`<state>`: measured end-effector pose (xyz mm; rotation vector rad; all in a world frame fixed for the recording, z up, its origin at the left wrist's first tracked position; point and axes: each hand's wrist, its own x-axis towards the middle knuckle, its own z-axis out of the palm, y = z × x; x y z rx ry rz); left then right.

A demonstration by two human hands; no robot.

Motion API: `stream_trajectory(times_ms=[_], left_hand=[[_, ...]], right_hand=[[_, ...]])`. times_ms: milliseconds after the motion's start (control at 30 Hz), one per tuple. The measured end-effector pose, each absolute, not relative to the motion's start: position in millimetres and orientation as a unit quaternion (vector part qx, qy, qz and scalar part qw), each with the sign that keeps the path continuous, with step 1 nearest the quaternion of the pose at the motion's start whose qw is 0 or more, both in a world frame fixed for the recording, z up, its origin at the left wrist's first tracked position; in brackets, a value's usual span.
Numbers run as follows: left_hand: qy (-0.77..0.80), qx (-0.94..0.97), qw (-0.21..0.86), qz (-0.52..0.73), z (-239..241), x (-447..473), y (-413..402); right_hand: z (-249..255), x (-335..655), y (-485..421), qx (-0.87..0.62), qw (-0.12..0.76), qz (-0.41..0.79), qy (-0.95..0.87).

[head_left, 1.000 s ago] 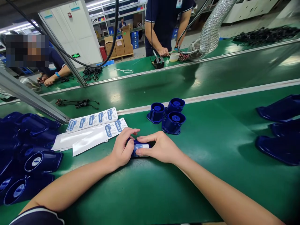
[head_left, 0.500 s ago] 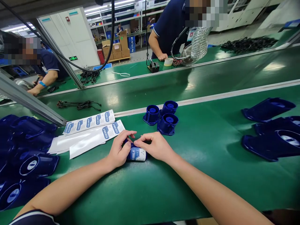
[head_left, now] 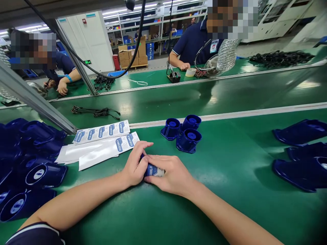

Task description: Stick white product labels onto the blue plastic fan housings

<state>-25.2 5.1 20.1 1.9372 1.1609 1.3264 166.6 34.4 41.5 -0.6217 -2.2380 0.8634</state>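
Observation:
Between my hands a dark blue plastic housing lies on the green work surface, with a blue and white label on its side. My left hand is wrapped round its left end, thumb on top. My right hand grips it from the right, fingers over the top and thumb low along the label. Much of the housing is hidden by my fingers. Just beyond my left hand lie printed label sheets, some with bare white backing showing.
Three blue round housings stand upright ahead. More blue housings are heaped at left, and several lie at right. A metal post slants at left. Black cables lie past the white strip. Two co-workers sit across the bench.
My right hand has gone from pinching at the top edge to spreading over the label, thumb now low on its side. The view has shifted slightly.

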Motion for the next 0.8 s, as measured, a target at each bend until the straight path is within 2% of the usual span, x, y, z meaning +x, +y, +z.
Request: stream_trajectory(times_ms=[200, 300, 400, 500, 600, 800], left_hand=[[0.446, 0.675, 0.304, 0.503, 13.9, -30.1, 8.0], [0.453, 0.668, 0.291, 0.514, 9.2, -27.7, 7.6], [0.483, 0.704, 0.216, 0.474, 3.5, -18.3, 4.1], [0.492, 0.716, 0.133, 0.477, -0.4, -10.1, 1.0], [0.466, 0.716, 0.106, 0.509, -0.5, -10.2, 0.7], [0.37, 0.734, 0.139, 0.553, 4.9, -16.7, 5.9]], right_hand=[[48.2, 165.6, 43.3, -0.342, 0.29, 0.493, -0.745], [35.7, 163.5, 52.4, -0.409, 0.362, 0.563, -0.62], [26.3, 159.7, 57.1, -0.407, 0.443, 0.603, -0.524], [26.9, 154.4, 52.3, -0.398, 0.472, 0.608, -0.5], [34.1, 154.6, 46.6, -0.387, 0.456, 0.644, -0.477], [48.0, 173.7, 52.6, -0.359, 0.412, 0.701, -0.459]])
